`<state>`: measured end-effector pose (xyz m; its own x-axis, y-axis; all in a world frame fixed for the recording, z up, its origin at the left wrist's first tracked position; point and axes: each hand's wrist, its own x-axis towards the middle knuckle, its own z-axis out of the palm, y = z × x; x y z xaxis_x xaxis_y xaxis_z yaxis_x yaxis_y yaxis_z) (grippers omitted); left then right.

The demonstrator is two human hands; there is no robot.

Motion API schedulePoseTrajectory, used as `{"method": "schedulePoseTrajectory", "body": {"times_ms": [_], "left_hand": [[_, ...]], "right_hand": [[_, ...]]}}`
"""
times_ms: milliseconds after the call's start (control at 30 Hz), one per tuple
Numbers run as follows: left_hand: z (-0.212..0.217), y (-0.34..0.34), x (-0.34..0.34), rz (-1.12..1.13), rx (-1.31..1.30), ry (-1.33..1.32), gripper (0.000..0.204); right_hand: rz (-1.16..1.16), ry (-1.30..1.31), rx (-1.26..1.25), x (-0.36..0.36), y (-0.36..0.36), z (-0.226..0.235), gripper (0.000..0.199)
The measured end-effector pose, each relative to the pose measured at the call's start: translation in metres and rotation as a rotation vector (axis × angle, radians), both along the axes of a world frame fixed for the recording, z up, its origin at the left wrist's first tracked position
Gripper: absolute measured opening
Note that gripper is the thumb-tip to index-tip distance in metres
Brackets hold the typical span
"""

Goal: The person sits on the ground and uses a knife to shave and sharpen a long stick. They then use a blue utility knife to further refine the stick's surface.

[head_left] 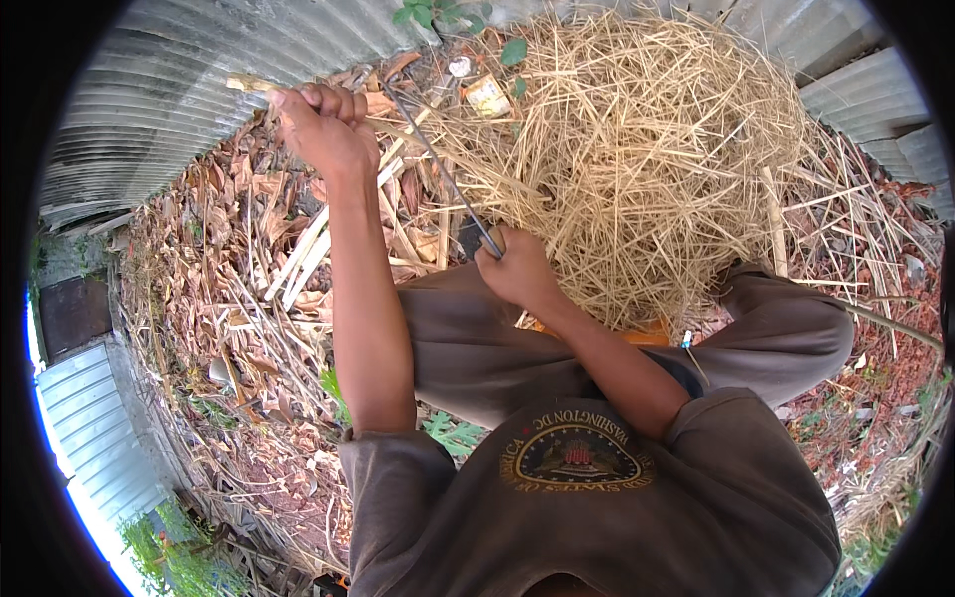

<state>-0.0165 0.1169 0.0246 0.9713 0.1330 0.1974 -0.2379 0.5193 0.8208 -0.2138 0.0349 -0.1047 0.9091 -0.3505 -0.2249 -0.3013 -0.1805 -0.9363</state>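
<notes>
While a heap of straw-coloured strips [657, 149] spreads beyond the person's folded legs [477, 338], the right hand [517, 269], close by the left leg, grips a long, thin dark tool [446, 171] slanting forward; the left hand [323, 127], stretched farther out, clasps a pale strip [249, 84].

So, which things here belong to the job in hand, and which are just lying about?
Likely in the job:
stick, in the left hand
dark tool, in the right hand

Likely just lying about:
dry leaves
packet

Straw: can't tell.
</notes>
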Motion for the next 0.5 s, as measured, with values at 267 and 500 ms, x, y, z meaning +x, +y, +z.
{"method": "schedulePoseTrajectory", "body": {"times_ms": [267, 500], "left_hand": [[-0.004, -0.003, 0.009, -0.044, -0.002, -0.049, 0.047], [0.007, -0.017, 0.012, 0.027, 0.03, -0.081, 0.047]], "right_hand": [[0.066, 0.025, -0.024, 0.008, -0.013, 0.0, 0.023], [-0.033, 0.027, -0.173, 0.008, -0.011, -0.082, 0.02]]}}
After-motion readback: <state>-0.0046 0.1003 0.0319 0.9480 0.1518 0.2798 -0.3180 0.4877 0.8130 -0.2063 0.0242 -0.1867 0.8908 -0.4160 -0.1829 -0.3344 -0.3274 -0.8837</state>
